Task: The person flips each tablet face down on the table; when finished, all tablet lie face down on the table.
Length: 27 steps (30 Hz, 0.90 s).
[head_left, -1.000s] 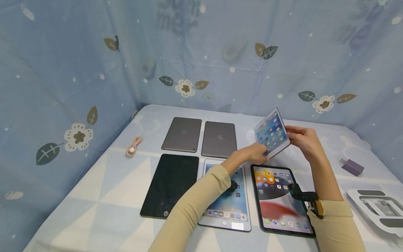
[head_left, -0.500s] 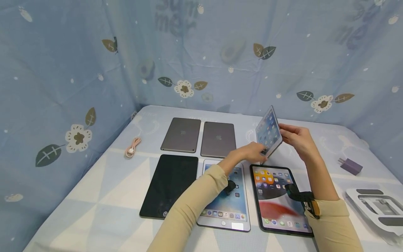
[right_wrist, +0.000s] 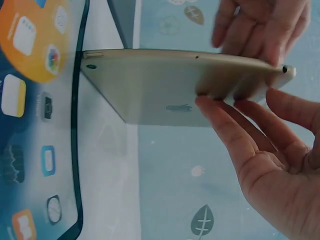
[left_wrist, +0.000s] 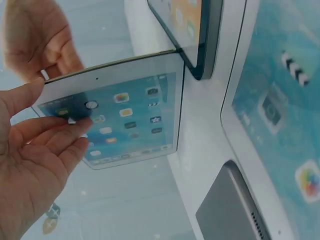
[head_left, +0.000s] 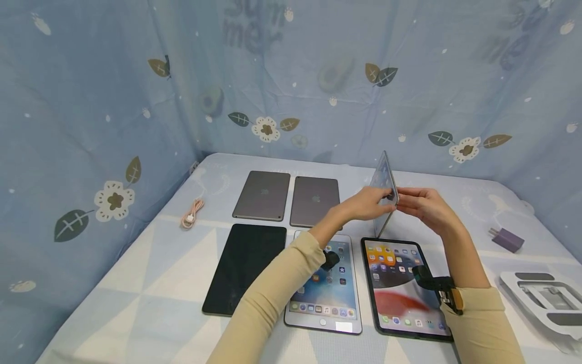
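A small tablet (head_left: 381, 177) stands nearly edge-on to the head view between both hands. Its screen (left_wrist: 125, 112) faces the left hand and its pale back (right_wrist: 150, 92) the right one. My left hand (head_left: 366, 203) holds it near an edge, thumb at the rim and fingers on the glass. On the other side, my right hand (head_left: 429, 207) lays its fingertips against the back, thumb by the rim. Close below its lower end lies a dark-framed tablet (head_left: 406, 288) with a lit screen. A white-framed tablet (head_left: 329, 293) lies under my left forearm.
A black-screened tablet (head_left: 247, 265) lies at the left. Two grey tablets, one left (head_left: 262, 194) and one right (head_left: 315, 201), lie face down behind. A coiled pink cable (head_left: 193, 213), a purple charger plug (head_left: 506, 240) and a white stand (head_left: 545, 301) lie toward the sides.
The small tablet has turned so its screen is seen almost edge-on. My left hand has moved up along it from the lower edge. My right hand has shifted slightly left with it.
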Each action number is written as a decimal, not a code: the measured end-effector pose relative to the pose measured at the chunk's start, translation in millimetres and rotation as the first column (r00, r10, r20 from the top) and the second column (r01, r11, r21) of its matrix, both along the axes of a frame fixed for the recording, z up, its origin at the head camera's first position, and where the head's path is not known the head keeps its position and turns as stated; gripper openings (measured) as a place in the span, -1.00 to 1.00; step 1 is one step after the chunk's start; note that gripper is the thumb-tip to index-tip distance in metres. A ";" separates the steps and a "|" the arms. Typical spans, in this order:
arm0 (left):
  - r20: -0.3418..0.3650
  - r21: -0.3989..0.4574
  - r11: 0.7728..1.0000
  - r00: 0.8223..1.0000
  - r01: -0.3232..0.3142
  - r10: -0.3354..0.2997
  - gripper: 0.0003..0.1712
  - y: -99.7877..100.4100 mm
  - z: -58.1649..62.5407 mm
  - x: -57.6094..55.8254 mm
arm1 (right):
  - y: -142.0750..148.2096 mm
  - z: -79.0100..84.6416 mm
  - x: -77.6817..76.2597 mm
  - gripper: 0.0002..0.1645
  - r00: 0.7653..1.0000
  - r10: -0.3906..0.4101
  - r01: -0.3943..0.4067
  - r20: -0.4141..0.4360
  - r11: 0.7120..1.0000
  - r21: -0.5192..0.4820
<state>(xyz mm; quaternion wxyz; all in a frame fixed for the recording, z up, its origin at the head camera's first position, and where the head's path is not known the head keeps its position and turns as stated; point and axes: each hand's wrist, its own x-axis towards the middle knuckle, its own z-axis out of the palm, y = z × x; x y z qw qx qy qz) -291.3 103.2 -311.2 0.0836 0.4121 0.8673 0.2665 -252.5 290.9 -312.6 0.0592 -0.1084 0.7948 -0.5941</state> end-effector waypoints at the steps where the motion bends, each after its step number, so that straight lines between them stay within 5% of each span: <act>1: 0.002 0.004 1.000 1.000 -0.009 0.009 -0.37 -1.4 1.7 0.2 | -0.2 -0.8 -0.4 -0.31 1.000 0.016 -0.017 0.009 1.000 0.003; 10: 0.025 0.061 0.998 0.999 -0.035 0.033 -0.28 -15.5 11.9 -3.2 | -0.4 -8.7 -4.4 -0.26 0.993 0.115 -0.117 0.039 0.992 0.050; 27: 0.066 -0.027 0.998 0.997 -0.048 0.050 -0.31 -43.2 24.2 -20.8 | -14.2 -30.8 -10.4 -0.20 0.986 0.150 -0.164 0.075 0.960 0.228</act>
